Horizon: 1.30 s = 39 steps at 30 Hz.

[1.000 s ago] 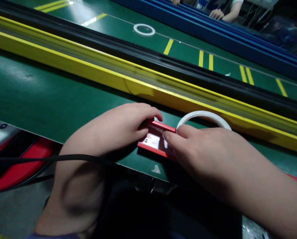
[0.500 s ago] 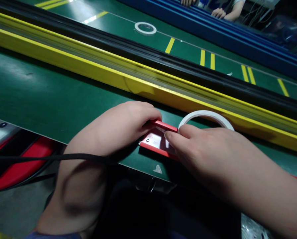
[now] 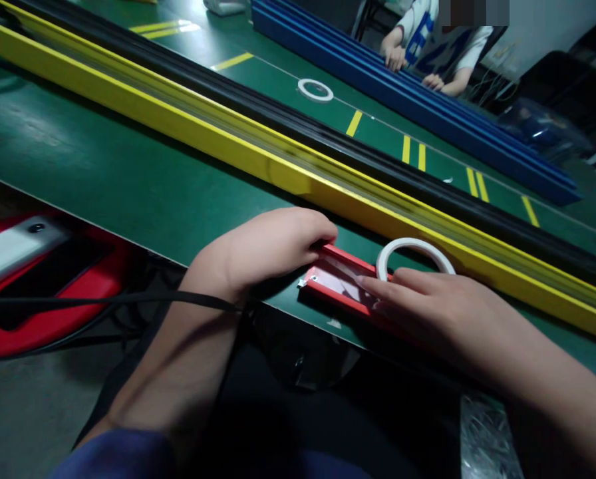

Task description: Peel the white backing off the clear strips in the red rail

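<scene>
A red channel-shaped profile with a pale, shiny inner face lies along the near edge of the green table. My left hand is closed at its left end, fingers curled down over the far rim; the fingertips are hidden. Farther right, my right hand grips the same profile, one finger reaching along the inside of the channel. A small screw head shows near the profile's left end. Just behind my right hand, a white ring-shaped roll of tape leans against the profile and is partly covered by my hand.
Long yellow and black profiles cross the table behind my hands. Beyond lie another tape roll, yellow floor-style stripes and blue profiles, where another person's hands rest. A phone lies on a red seat at left.
The view has shifted, showing more of the far side and the other person. My right hand's finger has straightened along the channel, and more of the profile's inner face shows.
</scene>
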{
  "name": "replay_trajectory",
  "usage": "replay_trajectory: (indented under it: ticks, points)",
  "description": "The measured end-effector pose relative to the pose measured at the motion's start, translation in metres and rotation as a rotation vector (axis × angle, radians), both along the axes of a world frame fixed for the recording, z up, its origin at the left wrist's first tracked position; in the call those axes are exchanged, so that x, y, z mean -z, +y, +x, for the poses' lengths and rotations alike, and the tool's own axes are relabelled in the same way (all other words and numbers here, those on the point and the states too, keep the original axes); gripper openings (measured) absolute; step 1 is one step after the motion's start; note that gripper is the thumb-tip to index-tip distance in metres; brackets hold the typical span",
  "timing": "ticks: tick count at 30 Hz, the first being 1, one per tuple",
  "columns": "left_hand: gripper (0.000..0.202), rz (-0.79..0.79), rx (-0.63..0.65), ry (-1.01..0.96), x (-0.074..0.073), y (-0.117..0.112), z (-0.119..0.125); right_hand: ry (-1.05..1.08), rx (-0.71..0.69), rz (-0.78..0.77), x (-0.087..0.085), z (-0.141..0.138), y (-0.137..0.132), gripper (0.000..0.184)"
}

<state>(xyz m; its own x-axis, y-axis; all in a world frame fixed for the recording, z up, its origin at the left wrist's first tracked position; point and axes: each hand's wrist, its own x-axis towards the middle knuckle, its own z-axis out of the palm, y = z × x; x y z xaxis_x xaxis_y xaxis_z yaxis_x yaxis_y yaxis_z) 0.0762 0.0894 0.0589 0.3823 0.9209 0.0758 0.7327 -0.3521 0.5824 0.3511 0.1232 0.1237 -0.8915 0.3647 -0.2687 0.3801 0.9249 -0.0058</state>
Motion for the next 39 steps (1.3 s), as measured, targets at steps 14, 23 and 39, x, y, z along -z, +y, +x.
replay_trajectory:
  ticks: [14, 23, 39]
  points:
    - [0.011, -0.173, -0.071, -0.008, -0.002, -0.011, -0.039, -0.038, 0.823, 0.438, 0.031, 0.148, -0.048, 0.062]
    - [0.027, -0.185, -0.037, -0.017, 0.001, -0.008, -0.036, -0.129, 1.06, 0.182, 0.006, 0.154, -0.031, 0.073]
    - [0.023, -0.166, 0.032, -0.096, 0.005, -0.005, -0.034, -0.341, 1.126, 0.267, -0.04, 0.141, -0.044, 0.07]
